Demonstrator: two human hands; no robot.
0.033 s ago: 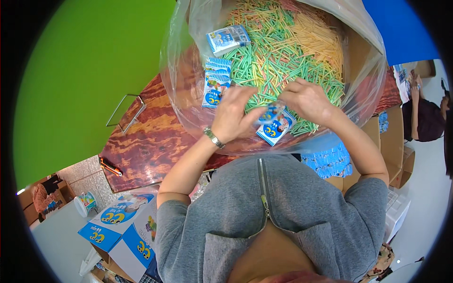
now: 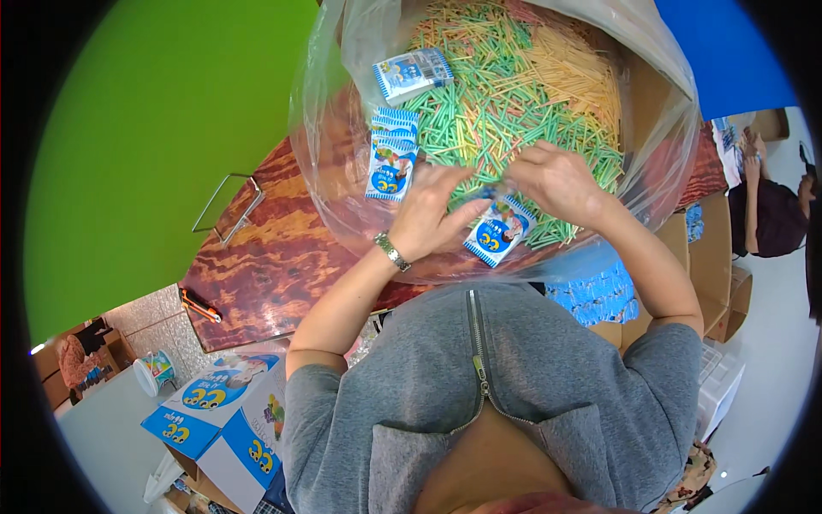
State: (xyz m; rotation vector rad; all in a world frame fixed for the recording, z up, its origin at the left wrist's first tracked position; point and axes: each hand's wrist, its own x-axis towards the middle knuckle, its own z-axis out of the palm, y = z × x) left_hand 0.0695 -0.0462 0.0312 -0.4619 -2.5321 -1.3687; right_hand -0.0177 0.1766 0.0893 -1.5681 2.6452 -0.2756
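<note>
Over a large clear plastic bag (image 2: pixel 312 163) of thin green, yellow, pink and orange sticks (image 2: pixel 505 111), my two hands meet. My right hand (image 2: pixel 561 184) pinches a small blue-and-white packet (image 2: pixel 490 193), which is smeared by motion. My left hand (image 2: pixel 428 210), with a metal watch strap, has its thumb against that packet; its fingertips are blurred. Just below lies another small packet (image 2: pixel 500 233), blue and white. Left of my hands several overlapping packets (image 2: pixel 392 163) rest on the bag, and one more packet (image 2: pixel 413 75) lies farther up.
The bag lies on a red-brown wood-patterned table (image 2: pixel 257 283). An orange-and-black utility knife (image 2: pixel 200 306) and a bent metal stand (image 2: pixel 231 210) lie on its left. A printed carton (image 2: pixel 223 411) stands lower left. Blue packets (image 2: pixel 599 295) fill a box by my right arm. Another person (image 2: pixel 766 214) is far right.
My left thumb has shifted slightly right and up. The packet between my hands has tilted and shows less of its front. The packets lying about are almost unmoved.
</note>
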